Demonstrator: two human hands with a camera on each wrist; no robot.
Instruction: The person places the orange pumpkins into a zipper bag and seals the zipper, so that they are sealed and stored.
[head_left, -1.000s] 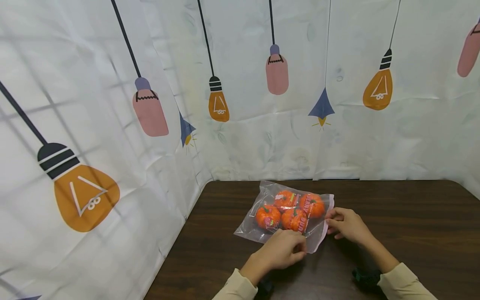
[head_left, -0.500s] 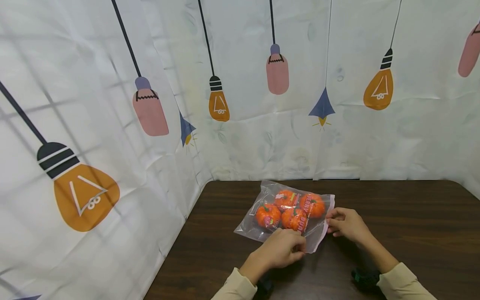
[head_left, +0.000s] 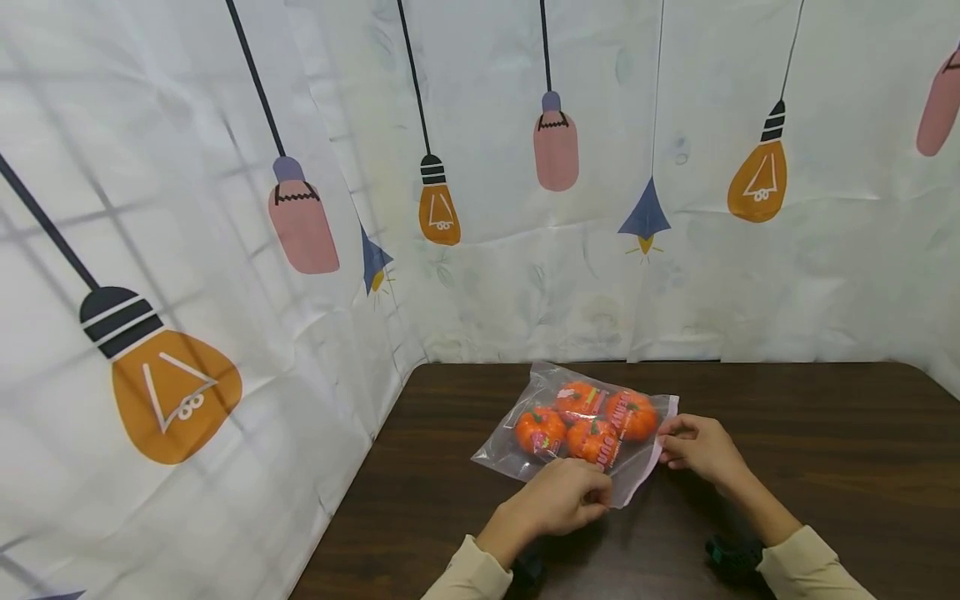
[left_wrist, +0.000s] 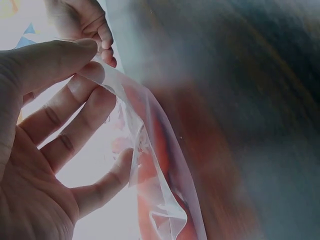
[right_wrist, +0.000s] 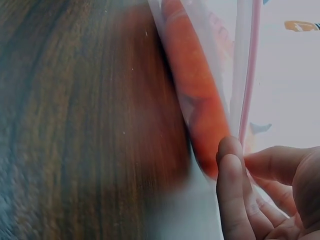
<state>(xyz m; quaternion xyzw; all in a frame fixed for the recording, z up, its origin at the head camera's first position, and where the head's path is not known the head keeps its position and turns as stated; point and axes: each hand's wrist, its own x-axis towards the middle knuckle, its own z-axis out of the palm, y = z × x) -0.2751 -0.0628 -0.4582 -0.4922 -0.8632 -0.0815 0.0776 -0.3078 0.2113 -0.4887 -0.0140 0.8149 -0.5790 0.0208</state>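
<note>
A clear plastic bag (head_left: 504,454) with a pink strip along its right edge lies on the dark table, holding several small orange pumpkins (head_left: 540,431). Printed lettering runs across its front. My left hand (head_left: 558,498) pinches the near corner between thumb and fingers; in the left wrist view the thumb (left_wrist: 65,59) presses the film against the fingers. My right hand (head_left: 699,448) pinches the pink edge farther up, and the right wrist view has the fingers (right_wrist: 231,180) meeting the thumb there. Some of the bag's near side is hidden behind the left hand.
The brown wood-grain table (head_left: 825,450) extends to both sides. White curtains (head_left: 510,292) printed with hanging lamps stand behind it and along the left. A dark green object (head_left: 733,554) shows beside the right wrist, and cream sleeves (head_left: 806,562) cover both forearms.
The far part of the bag and its right edge have shifted slightly right, and the right hand has moved a little right with it. The left hand stays nearly still.
</note>
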